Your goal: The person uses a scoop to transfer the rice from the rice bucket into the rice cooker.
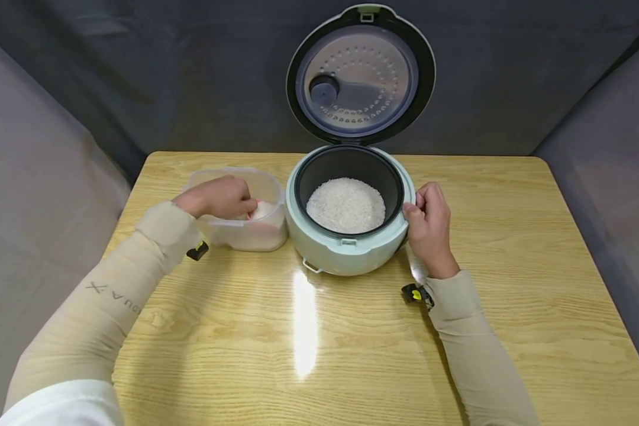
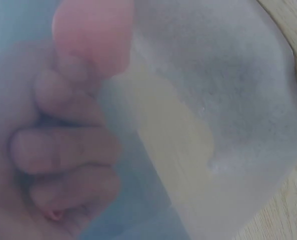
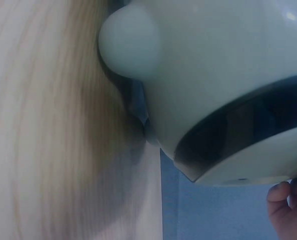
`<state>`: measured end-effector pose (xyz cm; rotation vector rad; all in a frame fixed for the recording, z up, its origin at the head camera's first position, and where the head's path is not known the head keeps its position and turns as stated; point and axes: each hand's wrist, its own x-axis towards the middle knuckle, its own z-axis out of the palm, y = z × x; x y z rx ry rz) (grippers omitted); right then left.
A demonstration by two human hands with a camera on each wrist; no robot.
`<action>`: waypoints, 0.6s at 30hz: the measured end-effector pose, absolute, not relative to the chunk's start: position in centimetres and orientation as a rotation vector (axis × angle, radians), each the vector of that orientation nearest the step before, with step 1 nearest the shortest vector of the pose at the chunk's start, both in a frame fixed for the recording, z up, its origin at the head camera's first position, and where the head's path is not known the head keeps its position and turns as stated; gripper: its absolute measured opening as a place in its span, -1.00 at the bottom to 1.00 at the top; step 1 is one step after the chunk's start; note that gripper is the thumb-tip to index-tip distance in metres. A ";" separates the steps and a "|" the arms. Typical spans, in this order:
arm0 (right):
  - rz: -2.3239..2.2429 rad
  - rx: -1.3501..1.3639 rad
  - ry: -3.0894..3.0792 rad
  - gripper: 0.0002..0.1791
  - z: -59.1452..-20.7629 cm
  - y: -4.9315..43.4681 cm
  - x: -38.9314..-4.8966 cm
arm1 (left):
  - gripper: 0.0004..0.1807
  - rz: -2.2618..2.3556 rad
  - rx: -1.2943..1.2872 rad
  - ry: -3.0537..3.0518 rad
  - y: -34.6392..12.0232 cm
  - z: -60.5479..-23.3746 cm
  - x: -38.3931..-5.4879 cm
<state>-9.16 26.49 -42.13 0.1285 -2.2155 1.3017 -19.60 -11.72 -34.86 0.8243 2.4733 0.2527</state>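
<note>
In the head view, my left hand [image 1: 220, 198] reaches into a translucent plastic container [image 1: 258, 239] holding white rice [image 1: 265, 209]. Its curled fingers grip a pink scoop [image 2: 93, 37], seen blurred through the container wall in the left wrist view; most of the scoop is hidden. Right of the container stands a pale green rice cooker [image 1: 346, 257] with its lid [image 1: 373, 71] raised. A mound of rice [image 1: 346, 206] lies in its dark inner pot [image 1: 346, 160]. My right hand [image 1: 431, 225] holds the cooker's right rim, thumb on the top edge.
Everything stands on a light wooden table [image 1: 351, 343]. A dark curtain [image 1: 218, 77] hangs behind it, with grey cloth [image 1: 42, 148] on the left side. The container and the cooker stand close side by side near the back edge.
</note>
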 end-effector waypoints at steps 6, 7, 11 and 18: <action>1.315 0.127 -2.213 -0.74 -42.2 26.5 -9.2 | -0.57 0.280 0.805 2.513 -12.0 -34.6 -19.6; 1.317 0.127 -2.212 -0.74 -42.2 26.5 -9.2 | -0.56 0.286 0.806 2.516 -12.0 -34.6 -19.6; 1.320 0.124 -2.213 -0.75 -42.3 26.5 -9.2 | -0.56 0.298 0.792 2.530 -12.2 -34.4 -19.7; 1.319 0.126 -2.206 -0.71 -42.4 26.6 -9.3 | -0.56 0.321 0.758 2.543 -12.5 -33.9 -19.6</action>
